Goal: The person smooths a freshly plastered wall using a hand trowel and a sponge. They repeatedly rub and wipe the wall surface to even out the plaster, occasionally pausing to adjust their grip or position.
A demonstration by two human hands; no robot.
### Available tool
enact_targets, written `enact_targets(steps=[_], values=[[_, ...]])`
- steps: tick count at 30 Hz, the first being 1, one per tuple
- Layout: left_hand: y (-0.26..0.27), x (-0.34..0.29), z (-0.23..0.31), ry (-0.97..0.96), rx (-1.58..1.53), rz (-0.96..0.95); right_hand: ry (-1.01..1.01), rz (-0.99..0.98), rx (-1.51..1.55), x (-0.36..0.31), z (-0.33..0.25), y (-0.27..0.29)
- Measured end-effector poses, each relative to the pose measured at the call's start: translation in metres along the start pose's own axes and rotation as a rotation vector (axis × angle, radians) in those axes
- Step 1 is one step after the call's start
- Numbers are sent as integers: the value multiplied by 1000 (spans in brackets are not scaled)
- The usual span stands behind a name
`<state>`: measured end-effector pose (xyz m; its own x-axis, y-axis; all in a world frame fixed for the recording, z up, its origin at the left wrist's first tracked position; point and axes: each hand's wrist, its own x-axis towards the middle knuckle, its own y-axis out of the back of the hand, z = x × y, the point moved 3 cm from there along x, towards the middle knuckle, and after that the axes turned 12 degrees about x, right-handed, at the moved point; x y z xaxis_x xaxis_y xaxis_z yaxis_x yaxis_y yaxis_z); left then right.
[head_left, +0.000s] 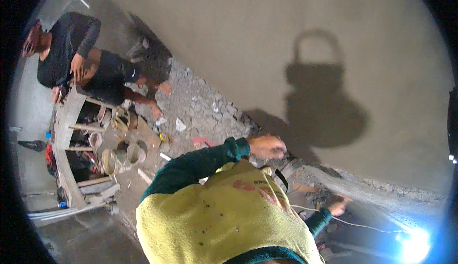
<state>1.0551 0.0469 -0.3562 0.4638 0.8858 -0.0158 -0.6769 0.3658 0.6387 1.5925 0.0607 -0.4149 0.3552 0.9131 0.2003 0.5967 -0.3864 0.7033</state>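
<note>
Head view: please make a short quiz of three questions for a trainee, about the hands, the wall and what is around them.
1. True or false: the left hand is close to the foot of the grey plastered wall.
2. Where in the picture is the bright lamp? A) upper left B) lower right C) centre
3. What lies on the ground along the wall's foot, between the left hand and the two other people?
Key: 1 true; 2 B; 3 rubble.

Building site: plastered wall (267, 35), rubble (200, 106)
</note>
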Motion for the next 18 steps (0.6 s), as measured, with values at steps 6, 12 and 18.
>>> enact_targets(steps=[6,12,18], values=[[-137,-79,-100,530,76,-128,-932,-550,1333,-104,65,-110],[-218,-150,-106,801,84,-209,-1216,-452,1187,-111,36,-145],[-194,-180,-69,958,42,-197,-1227,-446,1189,-83,65,-144]])
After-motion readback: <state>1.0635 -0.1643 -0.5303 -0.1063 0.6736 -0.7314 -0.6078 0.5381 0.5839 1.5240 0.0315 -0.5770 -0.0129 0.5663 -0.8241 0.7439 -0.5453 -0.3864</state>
